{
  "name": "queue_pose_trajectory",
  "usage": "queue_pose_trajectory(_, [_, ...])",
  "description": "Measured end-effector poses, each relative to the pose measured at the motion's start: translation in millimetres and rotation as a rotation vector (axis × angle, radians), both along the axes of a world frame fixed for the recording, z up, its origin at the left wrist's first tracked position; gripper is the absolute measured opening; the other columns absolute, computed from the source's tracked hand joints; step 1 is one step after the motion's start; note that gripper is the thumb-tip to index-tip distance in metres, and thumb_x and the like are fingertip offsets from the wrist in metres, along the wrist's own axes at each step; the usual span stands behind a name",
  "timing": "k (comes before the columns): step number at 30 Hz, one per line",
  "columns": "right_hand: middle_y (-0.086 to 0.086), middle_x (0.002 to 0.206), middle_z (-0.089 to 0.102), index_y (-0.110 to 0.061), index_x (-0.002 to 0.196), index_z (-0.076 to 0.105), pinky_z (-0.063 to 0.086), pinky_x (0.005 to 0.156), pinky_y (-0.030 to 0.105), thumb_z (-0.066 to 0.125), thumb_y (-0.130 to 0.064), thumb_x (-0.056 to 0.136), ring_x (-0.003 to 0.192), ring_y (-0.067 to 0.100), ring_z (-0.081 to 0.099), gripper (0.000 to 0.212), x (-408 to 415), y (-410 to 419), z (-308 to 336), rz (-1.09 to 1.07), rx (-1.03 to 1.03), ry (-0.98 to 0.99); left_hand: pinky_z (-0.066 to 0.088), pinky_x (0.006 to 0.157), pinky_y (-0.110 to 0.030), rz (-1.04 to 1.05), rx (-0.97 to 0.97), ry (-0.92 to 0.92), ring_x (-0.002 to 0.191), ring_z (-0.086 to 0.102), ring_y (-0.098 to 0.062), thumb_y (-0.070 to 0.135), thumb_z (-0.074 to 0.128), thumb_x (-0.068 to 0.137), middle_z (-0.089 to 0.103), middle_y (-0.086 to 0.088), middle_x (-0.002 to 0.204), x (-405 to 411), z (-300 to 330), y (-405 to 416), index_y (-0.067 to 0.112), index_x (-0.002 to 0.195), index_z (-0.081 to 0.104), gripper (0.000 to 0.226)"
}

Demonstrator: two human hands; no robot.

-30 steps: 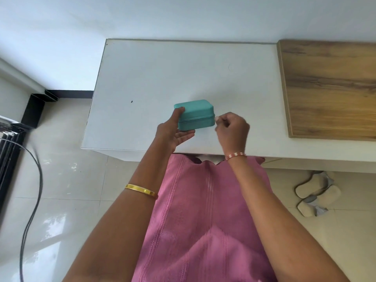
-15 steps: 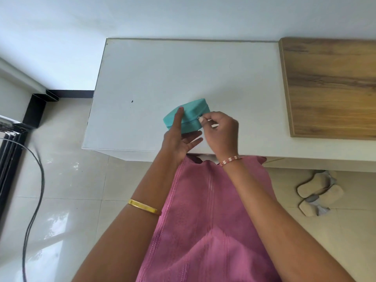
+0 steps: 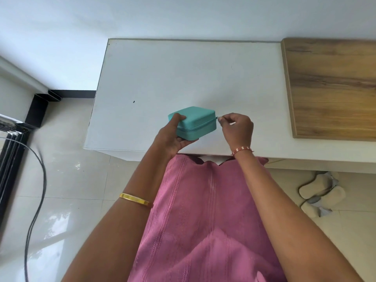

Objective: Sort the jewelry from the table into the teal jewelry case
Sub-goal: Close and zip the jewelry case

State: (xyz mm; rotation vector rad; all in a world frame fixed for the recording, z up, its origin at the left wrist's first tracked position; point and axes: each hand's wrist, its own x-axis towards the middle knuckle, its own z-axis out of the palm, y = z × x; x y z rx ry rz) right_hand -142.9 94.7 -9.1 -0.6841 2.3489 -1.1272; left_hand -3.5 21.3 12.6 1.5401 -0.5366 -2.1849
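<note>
The teal jewelry case [image 3: 196, 121] is closed, its zipper line running around the middle, and it sits near the front edge of the white table [image 3: 183, 74]. My left hand [image 3: 173, 137] grips the case's left end, thumb on the lid and fingers under the front. My right hand [image 3: 237, 129] is just right of the case and pinches the small metal zipper pull [image 3: 217, 118] at the case's right corner. No loose jewelry shows on the table.
A wooden board [image 3: 333, 86] covers the table's right part. A pair of slippers [image 3: 321, 192] lies on the tiled floor under the table's right side. A black cable [image 3: 38, 180] runs across the floor at left. I wear a pink garment.
The case, tilted and turned half a second ago, now lies level again. My right hand has moved from the case's front to its right corner with the zipper pull.
</note>
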Motion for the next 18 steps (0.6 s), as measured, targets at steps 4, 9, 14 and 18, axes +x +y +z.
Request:
queue_pose_trajectory(4, [0.009,0.079,0.068,-0.003,0.085,0.072,0.056,0.066,0.037,0.067,-0.010,0.081,0.064,0.017,0.060,0.011,-0.4,-4.9,2.7,-0.024,-0.087,-0.193,0.060,0.059,-0.038,-0.027,0.130,0.075,0.088,0.064,-0.031,0.021,0.057,0.087,0.054,-0.018,0.112,8.8,-0.7,-12.2,0.002,0.122,0.046,0.042])
queue_pose_trajectory(9, [0.014,0.081,0.069,-0.002,0.082,0.071,0.058,0.061,0.035,0.064,-0.006,0.082,0.065,0.016,0.061,0.008,10.5,-0.3,9.2,0.076,-0.206,-0.212,0.060,0.064,-0.040,0.110,0.141,0.059,0.088,0.065,-0.034,0.046,0.063,0.083,0.054,-0.026,0.112,11.9,-7.4,-12.8,0.003,0.132,0.032,0.072])
queue_pose_trajectory(14, [0.003,0.075,0.068,-0.005,0.080,0.072,0.051,0.061,0.020,0.066,-0.010,0.081,0.058,0.000,0.056,0.007,34.1,3.1,12.1,0.130,-0.212,-0.043,0.057,0.077,-0.044,0.066,0.015,0.003,0.090,0.065,-0.032,0.043,0.066,0.083,0.059,-0.022,0.108,-2.6,-7.2,-0.2,0.012,0.102,0.050,0.040])
queue_pose_trajectory(18, [0.001,0.076,0.067,-0.005,0.082,0.072,0.040,0.057,0.007,0.067,-0.013,0.082,0.063,0.011,0.056,0.010,36.7,4.0,12.0,0.124,-0.155,-0.036,0.058,0.077,-0.044,0.173,-0.026,-0.020,0.089,0.065,-0.030,0.027,0.066,0.083,0.058,-0.015,0.099,-6.2,-5.3,-8.4,0.011,0.091,0.053,0.023])
